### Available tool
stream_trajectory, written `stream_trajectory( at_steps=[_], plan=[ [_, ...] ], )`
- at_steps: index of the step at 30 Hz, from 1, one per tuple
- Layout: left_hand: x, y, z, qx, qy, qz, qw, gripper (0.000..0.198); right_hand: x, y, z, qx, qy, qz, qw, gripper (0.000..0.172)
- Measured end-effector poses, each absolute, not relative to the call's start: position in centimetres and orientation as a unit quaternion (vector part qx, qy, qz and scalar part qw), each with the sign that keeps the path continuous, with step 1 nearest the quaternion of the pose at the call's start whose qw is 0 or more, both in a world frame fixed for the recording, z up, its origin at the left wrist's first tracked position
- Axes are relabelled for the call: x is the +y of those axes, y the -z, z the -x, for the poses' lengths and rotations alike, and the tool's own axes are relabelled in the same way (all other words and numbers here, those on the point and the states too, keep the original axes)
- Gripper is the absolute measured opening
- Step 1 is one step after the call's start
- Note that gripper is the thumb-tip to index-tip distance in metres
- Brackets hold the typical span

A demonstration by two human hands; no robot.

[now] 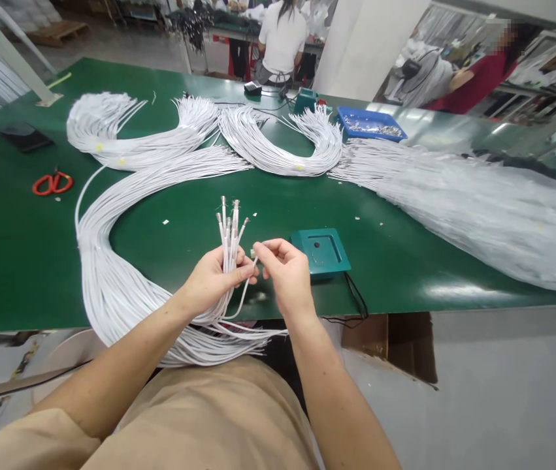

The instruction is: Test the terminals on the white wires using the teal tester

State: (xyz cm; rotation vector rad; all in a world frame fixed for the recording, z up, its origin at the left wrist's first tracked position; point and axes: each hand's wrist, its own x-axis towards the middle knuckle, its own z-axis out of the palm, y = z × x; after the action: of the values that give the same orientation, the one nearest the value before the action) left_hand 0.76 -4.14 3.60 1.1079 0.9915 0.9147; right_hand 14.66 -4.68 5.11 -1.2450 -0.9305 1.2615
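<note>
At six o'clock of the flat green tabletop (184, 202), fingers of the left hand (212, 277) grip thin white metal-tipped cables (230, 243); those of the right hand (288, 274) pinch one single white cable (247, 290).

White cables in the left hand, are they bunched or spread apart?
Bunched: the left hand grips the white cables close together, though their metallic tips fan apart beyond the grip.

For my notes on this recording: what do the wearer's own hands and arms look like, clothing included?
The left hand and right hand are ungloved, with no watch or bracelet visible. A loose tan sleeve covers the left upper arm; no right sleeve shows.
</note>
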Motion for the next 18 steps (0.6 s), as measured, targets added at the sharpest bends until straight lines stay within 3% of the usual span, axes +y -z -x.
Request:
stream_trajectory(
  at_steps=[5,14,18],
  plan=[
    [-4.3,-3.9,-1.1,0.447,-0.412,-0.484,0.629,0.031,-4.3,-4.6,-15.0,-0.395,-0.541,0.504,0.545,0.019],
    [-3.6,-3.4,-1.3,0.447,-0.428,-0.468,0.631,0.033,-4.1,-3.7,-14.5,-0.231,-0.718,0.36,0.549,0.012],
    [-3.6,-3.7,-1.4,0.415,-0.418,-0.464,0.661,0.035,-3.5,-3.6,-14.8,-0.232,-0.708,0.384,0.545,0.012]
  ],
)
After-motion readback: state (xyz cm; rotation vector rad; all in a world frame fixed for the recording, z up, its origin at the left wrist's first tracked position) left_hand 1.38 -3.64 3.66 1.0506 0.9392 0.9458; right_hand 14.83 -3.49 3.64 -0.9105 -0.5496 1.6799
